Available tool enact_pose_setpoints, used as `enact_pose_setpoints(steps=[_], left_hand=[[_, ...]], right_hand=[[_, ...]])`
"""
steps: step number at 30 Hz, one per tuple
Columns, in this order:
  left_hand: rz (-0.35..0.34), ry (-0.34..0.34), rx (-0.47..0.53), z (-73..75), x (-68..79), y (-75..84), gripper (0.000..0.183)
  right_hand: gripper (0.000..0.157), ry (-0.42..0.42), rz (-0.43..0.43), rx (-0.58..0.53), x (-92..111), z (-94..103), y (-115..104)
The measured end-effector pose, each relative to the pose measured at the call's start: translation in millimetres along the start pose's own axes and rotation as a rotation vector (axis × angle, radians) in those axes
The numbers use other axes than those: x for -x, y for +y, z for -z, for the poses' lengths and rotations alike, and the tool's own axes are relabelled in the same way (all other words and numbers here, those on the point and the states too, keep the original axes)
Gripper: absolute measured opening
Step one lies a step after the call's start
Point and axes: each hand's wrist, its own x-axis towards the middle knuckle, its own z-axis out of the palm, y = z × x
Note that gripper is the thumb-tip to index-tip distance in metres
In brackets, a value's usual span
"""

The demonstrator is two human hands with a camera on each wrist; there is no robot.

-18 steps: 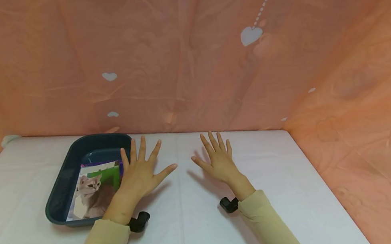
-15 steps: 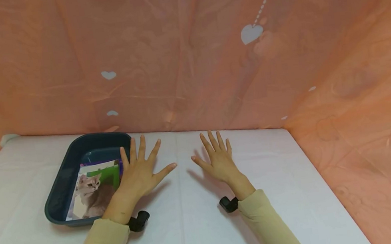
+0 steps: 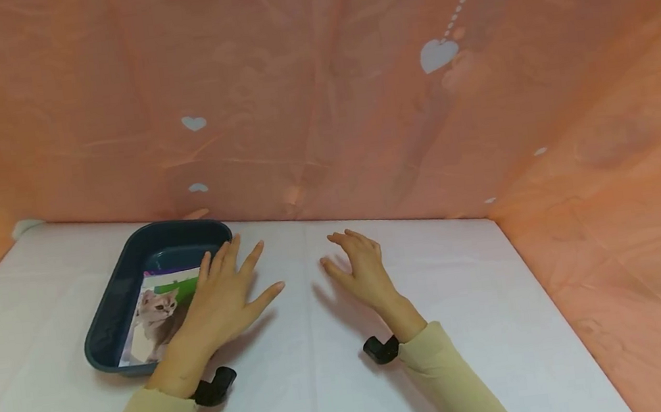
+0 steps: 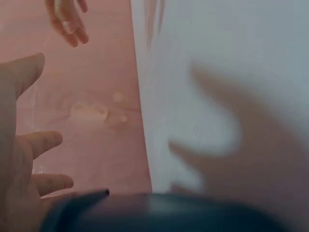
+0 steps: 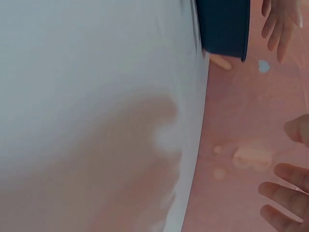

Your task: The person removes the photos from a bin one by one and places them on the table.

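In the head view my left hand [image 3: 219, 303] hovers with its fingers spread, overlapping the right side of a dark blue plastic tub [image 3: 101, 320]. Inside the tub lies a flat picture of a cat [image 3: 155, 311], glossy like a book or magazine cover, with a purple edge showing behind it; the hand and forearm hide its right part. My right hand [image 3: 365, 273] is held over the white table to the right, fingers slightly bent, nothing in it. The right wrist view shows the tub's side [image 5: 222, 29] beyond the bent fingers [image 5: 285, 193] of that hand.
A white cloth [image 3: 461, 327] covers the table, and both hands cast shadows on it. Orange fabric [image 3: 306, 100] with pale hearts stands along the back edge, with more on the sides. Black wrist cameras [image 3: 216, 385] sit on both forearms.
My left hand has shifted left and slightly down, closer over the tub. The right hand's fingers have gone from spread and straight to slightly bent. The head view has turned slightly left.
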Motion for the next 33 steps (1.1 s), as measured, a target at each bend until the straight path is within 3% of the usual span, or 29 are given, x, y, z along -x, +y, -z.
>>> enact_pose_setpoints(steps=[8,15,27,33], left_hand=[[0.023,0.059,0.052,21.4,22.8,-20.1,0.075],[0.048,0.040,0.038,38.8,36.6,-39.1,0.074],[0.097,0.083,0.030,45.4,51.1,-77.3,0.072],[0.090,0.141,0.026,47.6,59.0,-95.6,0.069]], right_hand=[[0.039,-0.012,0.018,-0.049,-1,-4.7,-8],[0.036,-0.018,0.033,-0.077,-2,-8.1,-12],[0.035,-0.056,0.053,-0.088,-8,-11.7,-24],[0.035,-0.074,0.053,-0.098,-9,-14.3,-28]])
